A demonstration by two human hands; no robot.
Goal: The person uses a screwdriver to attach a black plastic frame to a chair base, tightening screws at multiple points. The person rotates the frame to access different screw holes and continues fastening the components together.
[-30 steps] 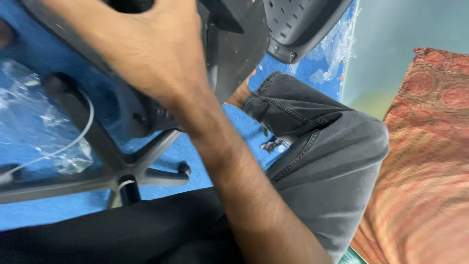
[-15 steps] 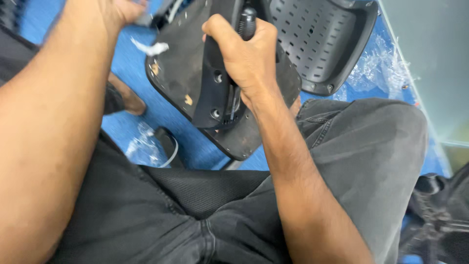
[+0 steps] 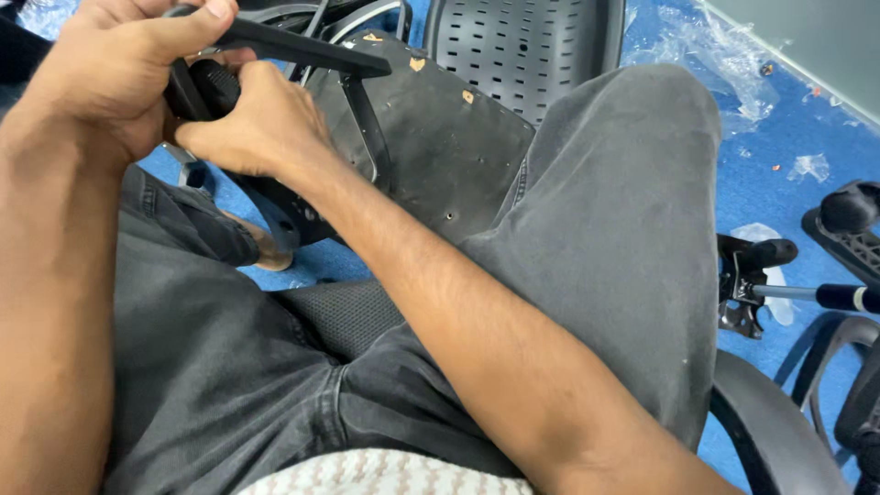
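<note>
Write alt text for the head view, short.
Seated person's left hand and right hand grip a black lever and knob on the underside of an upturned black chair seat between grey-trousered knees. Blue floor with plastic scraps; other chair parts at right.

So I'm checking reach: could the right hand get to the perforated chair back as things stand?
Probably yes. The right hand grips a black handle beside the upturned seat base, and the perforated chair back lies just beyond, nothing blocking.
</note>
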